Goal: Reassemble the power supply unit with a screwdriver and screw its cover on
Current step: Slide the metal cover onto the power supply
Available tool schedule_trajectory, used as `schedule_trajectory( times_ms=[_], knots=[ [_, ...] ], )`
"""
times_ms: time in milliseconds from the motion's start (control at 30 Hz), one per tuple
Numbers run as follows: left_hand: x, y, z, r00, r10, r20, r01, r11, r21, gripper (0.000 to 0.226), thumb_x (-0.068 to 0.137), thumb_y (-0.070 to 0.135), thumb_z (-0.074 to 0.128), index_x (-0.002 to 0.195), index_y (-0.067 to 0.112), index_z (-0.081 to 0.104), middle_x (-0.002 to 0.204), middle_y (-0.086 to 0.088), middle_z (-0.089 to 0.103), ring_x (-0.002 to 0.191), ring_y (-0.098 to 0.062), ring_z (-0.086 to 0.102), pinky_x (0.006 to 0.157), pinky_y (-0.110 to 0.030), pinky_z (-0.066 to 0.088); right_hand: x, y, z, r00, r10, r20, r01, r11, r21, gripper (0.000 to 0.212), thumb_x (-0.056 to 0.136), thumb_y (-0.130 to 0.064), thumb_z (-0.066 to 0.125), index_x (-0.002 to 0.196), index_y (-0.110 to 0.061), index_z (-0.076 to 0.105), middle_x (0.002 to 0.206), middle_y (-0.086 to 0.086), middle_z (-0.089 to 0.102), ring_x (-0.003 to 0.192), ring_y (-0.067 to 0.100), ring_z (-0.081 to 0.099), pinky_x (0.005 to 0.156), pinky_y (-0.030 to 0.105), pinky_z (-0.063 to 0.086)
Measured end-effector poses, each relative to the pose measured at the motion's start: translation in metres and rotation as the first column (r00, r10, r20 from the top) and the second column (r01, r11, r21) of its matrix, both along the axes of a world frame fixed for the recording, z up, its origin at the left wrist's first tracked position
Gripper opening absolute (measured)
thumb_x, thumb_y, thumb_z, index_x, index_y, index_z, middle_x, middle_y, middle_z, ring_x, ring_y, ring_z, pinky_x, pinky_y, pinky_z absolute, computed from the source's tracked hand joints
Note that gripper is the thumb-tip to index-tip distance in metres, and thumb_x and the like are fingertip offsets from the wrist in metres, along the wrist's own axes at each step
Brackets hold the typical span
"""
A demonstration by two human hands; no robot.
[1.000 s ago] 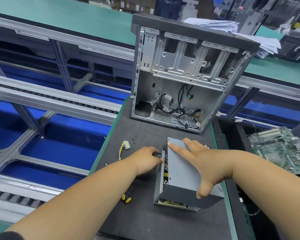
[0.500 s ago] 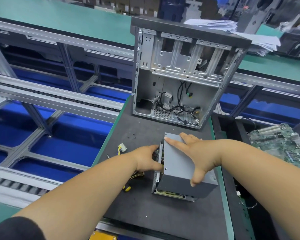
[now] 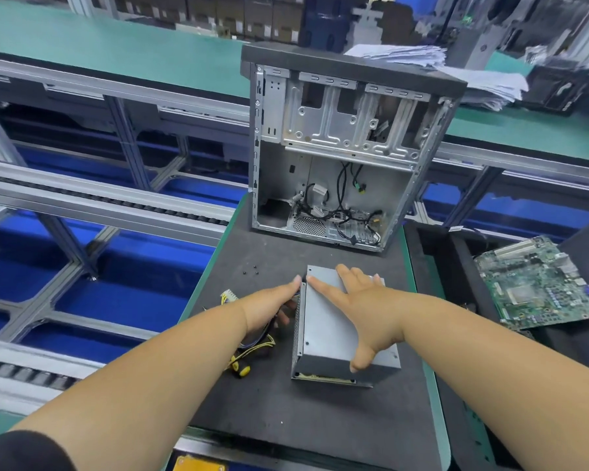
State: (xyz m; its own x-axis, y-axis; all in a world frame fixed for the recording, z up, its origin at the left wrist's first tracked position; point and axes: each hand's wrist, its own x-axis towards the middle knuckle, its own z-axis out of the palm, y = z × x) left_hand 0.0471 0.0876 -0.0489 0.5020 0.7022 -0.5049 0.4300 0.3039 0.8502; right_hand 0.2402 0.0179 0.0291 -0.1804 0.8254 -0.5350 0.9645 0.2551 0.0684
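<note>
A big dark grey foam mat (image 3: 286,413) covers the work table. At its far end stands a tall silver metal computer case (image 3: 347,147) with its side open. Black wires lie at the bottom inside it.

A green flat circuit board (image 3: 538,283) lies off to the right, well apart from the mat.

The grey metal power supply box (image 3: 337,334) sits on the mat, near the middle, in front of the computer case. Its flat grey cover (image 3: 330,321) is on top of it. A thin gap shows along the near bottom edge.

The right hand (image 3: 364,311) lies flat on the cover with its fingers straight and spread apart. The thumb hangs over the near edge of the box. The pointing finger reaches to the far left corner of the cover.

The left hand (image 3: 272,307) is at the left side of the box. Its top finger is straight and touches the far left corner. The other fingers go under the hand by the side of the box, so I cannot tell if they hold anything.

A bunch of yellow and black wires (image 3: 255,345) comes out under the left hand. A small white plastic plug (image 3: 229,296) lies just beside that wrist.

A little screwdriver with a yellow and black handle (image 3: 238,367) lies on the mat, near the left side of the box.

Three tiny black screws (image 3: 252,270) lie on the mat between the box and the case.
</note>
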Motion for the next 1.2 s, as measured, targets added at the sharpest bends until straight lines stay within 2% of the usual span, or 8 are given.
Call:
schedule_trajectory(
  times_ms=[200,367,467,600,733,933,1067,1200],
  knots=[
    [-0.003,0.0,0.001,0.995,-0.074,-0.066,0.083,0.987,0.139,0.063,0.054,0.088,0.051,0.104,0.05,0.057,0.094,0.019,0.06,0.076,-0.008,0.052,0.069,-0.025,0.04,-0.001,0.003,0.006,1.0,0.001,-0.031,-0.002,1.0,-0.02,0.149,0.052,-0.054,0.088,0.138,-0.055,-0.034,0.159,0.012,-0.026,0.148,0.03,-0.02,0.118,0.056,0.001],
    [-0.007,0.003,0.002,0.993,0.005,-0.117,-0.002,1.0,0.027,0.091,0.06,0.097,0.027,0.121,0.041,0.064,0.095,-0.004,0.065,0.079,-0.019,0.049,0.085,-0.036,0.038,0.004,0.003,0.03,0.996,0.019,-0.089,-0.02,1.0,-0.008,0.146,0.054,-0.054,0.087,0.137,-0.056,-0.033,0.16,0.007,-0.025,0.149,0.027,-0.018,0.119,0.053,0.003],
    [-0.004,0.003,0.005,1.0,0.001,-0.029,-0.002,1.0,-0.028,0.085,0.085,0.082,0.013,0.137,0.029,0.055,0.126,-0.01,0.062,0.086,-0.022,0.046,0.098,-0.038,0.036,0.017,0.004,0.059,0.984,-0.007,-0.177,0.015,0.999,0.039,0.145,0.049,-0.061,0.085,0.134,-0.063,-0.032,0.161,0.0,-0.023,0.149,0.023,-0.015,0.119,0.046,0.011],
    [0.0,0.01,0.028,0.984,0.15,0.1,-0.151,0.988,0.004,0.077,0.101,0.051,-0.004,0.145,0.01,0.044,0.148,-0.013,0.045,0.137,-0.026,0.039,0.12,-0.045,0.016,0.038,0.004,0.086,0.905,-0.096,-0.414,0.159,0.98,0.119,0.142,0.045,-0.066,0.084,0.132,-0.068,-0.028,0.163,-0.01,-0.014,0.15,0.012,-0.007,0.116,0.039,0.022],
    [0.0,0.005,0.061,0.858,0.27,0.436,-0.299,0.954,-0.002,0.074,0.103,0.046,0.005,0.134,-0.002,0.051,0.12,-0.018,0.061,0.113,-0.027,0.055,0.112,-0.041,0.033,0.044,0.005,0.077,0.642,-0.265,-0.72,0.438,0.897,0.061,0.137,0.047,-0.061,0.087,0.136,-0.07,-0.016,0.16,-0.013,0.01,0.143,0.009,0.024,0.108,0.031,0.031],
    [0.013,-0.013,0.095,0.826,0.1,0.555,-0.172,0.982,0.079,0.05,0.089,0.046,0.06,0.118,0.005,0.063,0.114,-0.014,0.066,0.1,-0.025,0.058,0.087,-0.035,0.051,0.035,0.005,0.051,-0.284,-0.355,-0.89,0.528,0.717,-0.455,0.127,0.049,-0.039,0.087,0.152,-0.047,0.014,0.144,-0.001,0.051,0.127,0.027,0.053,0.103,0.055,0.044],
    [0.026,-0.013,0.109,0.833,0.04,0.552,-0.158,0.973,0.169,0.025,0.097,0.029,0.052,0.108,0.017,0.071,0.112,-0.011,0.071,0.101,-0.02,0.067,0.085,-0.03,0.054,0.035,0.002,0.046,-0.434,-0.415,-0.8,0.5,0.628,-0.597,0.116,0.054,-0.046,0.088,0.151,-0.042,0.025,0.14,0.004,0.054,0.121,0.031,0.055,0.085,0.052,0.055],
    [0.038,-0.01,0.127,0.845,0.164,0.509,-0.281,0.946,0.163,0.033,0.103,0.019,0.043,0.095,0.018,0.075,0.1,-0.008,0.075,0.085,-0.016,0.069,0.073,-0.028,0.058,0.044,-0.007,0.046,-0.384,-0.452,-0.805,0.556,0.583,-0.593,0.106,0.066,-0.07,0.068,0.154,-0.041,0.017,0.151,0.002,0.043,0.134,0.03,0.044,0.109,0.056,0.035]
  ],
)
